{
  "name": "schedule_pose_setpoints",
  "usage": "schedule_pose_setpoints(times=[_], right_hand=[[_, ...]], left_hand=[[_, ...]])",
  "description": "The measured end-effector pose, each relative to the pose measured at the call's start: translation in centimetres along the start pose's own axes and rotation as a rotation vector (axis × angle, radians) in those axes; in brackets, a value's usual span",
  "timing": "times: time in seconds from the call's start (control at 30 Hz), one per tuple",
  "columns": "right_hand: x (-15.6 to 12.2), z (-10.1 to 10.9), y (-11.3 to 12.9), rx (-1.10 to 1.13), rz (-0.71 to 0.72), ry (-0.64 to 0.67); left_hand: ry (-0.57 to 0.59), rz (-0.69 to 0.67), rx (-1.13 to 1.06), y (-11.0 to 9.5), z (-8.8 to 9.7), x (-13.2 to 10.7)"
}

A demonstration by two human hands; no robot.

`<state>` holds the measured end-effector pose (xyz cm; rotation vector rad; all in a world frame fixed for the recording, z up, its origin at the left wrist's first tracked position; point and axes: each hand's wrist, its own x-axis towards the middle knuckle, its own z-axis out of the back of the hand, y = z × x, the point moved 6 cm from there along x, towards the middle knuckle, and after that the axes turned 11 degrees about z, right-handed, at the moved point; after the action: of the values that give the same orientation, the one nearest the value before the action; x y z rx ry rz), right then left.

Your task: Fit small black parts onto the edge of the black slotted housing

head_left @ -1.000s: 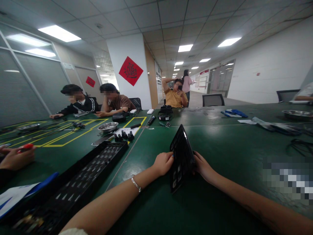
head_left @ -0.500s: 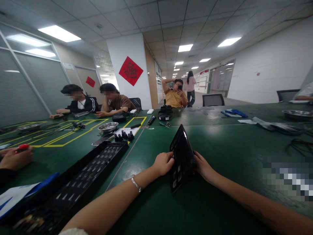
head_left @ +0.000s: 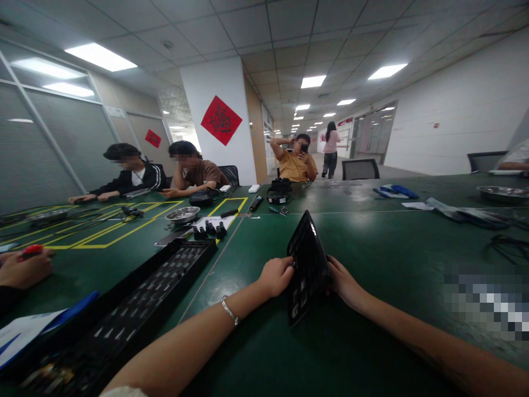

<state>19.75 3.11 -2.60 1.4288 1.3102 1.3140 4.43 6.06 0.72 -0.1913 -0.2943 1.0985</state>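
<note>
Change was scant: the left hand [head_left: 276, 277] and right hand [head_left: 345, 282] pinched the black panel [head_left: 308, 270] from both sides, tilted over the green table [head_left: 252, 353] as a second earlier, so its handling seemed no further along, though a distant walker [head_left: 331, 144] had moved off.

Some fingers of the right hand [head_left: 347, 282] were hidden by the black panel [head_left: 306, 275]. The lower edge cut the long tray [head_left: 165, 304]. One patch [head_left: 490, 300] was blurred.
</note>
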Motion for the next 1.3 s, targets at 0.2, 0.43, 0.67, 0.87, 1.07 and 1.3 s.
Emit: schedule_pose_setpoints(times=[0.2,0.43,0.67,0.87,1.07,1.3], right_hand=[[0.3,0.4,-0.8,-0.006,0.007,-0.015],[0.2,0.2,-0.5,-0.013,0.013,0.001],[0.2,0.1,-0.2,-0.043,0.030,0.022],[0.0,0.1,0.0,-0.033,0.011,0.010],[0.0,0.1,-0.1,-0.023,0.008,0.014],[0.1,0.2,-0.2,-0.028,0.017,0.001]], left_hand=[[-0.001,-0.001,-0.013,0.0,0.1,0.0],[-0.035,0.038,-0.023,0.0,0.4,-0.1],[-0.094,0.098,-0.027,-0.1,1.0,-0.3],[-0.111,0.073,-0.011,-0.3,1.2,-0.5],[-0.097,0.114,-0.030,0.5,0.5,-0.2],[-0.098,0.076,-0.025,0.0,0.6,-0.2]])
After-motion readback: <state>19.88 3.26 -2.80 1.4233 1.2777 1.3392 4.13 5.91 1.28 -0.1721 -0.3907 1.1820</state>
